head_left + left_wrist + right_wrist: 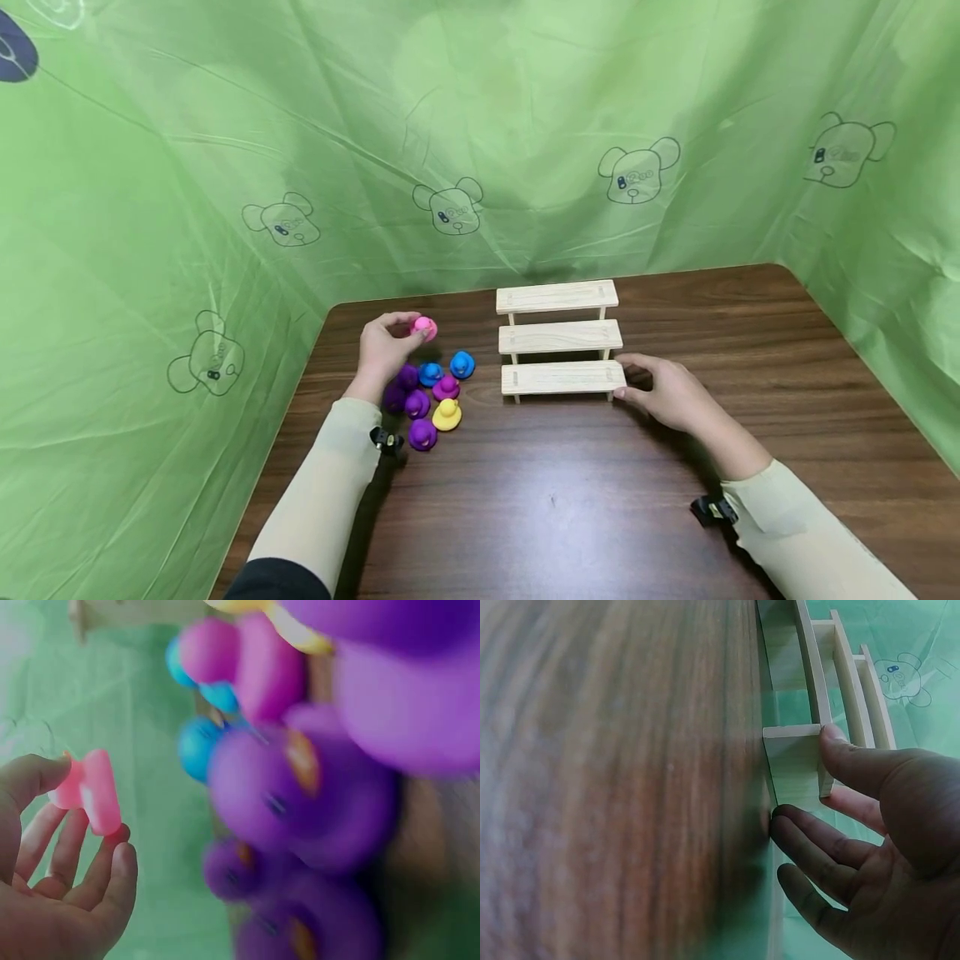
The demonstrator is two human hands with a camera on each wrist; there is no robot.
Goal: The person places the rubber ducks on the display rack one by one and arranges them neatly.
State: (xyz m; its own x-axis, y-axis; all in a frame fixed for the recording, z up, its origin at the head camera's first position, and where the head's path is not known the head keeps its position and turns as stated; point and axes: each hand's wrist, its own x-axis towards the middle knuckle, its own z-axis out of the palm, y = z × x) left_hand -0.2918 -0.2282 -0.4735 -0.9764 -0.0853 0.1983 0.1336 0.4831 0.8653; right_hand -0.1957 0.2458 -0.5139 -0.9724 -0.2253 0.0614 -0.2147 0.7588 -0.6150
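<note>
Thumb and fingers of my left hand point(384, 348) pinch a small pink rubber duck point(424, 327), raised beyond a cluster of other ducks; in the left wrist view the pink duck point(91, 792) sits between thumb and fingertips. My right hand point(671, 393) grips the right end of the lowest step of a three-step wooden stand point(564, 378). The right wrist view has the thumb on that board's edge and the index finger behind it, the other fingers loosely spread beside the stand's leg point(793, 761).
Left of the stand lie several purple ducks point(422, 434), a magenta duck point(446, 387), a yellow duck point(447, 414) and two blue ducks point(462, 364). All rest on a dark wooden table point(555, 517). Green sheeting point(525, 125) printed with bear heads hangs behind and beside it.
</note>
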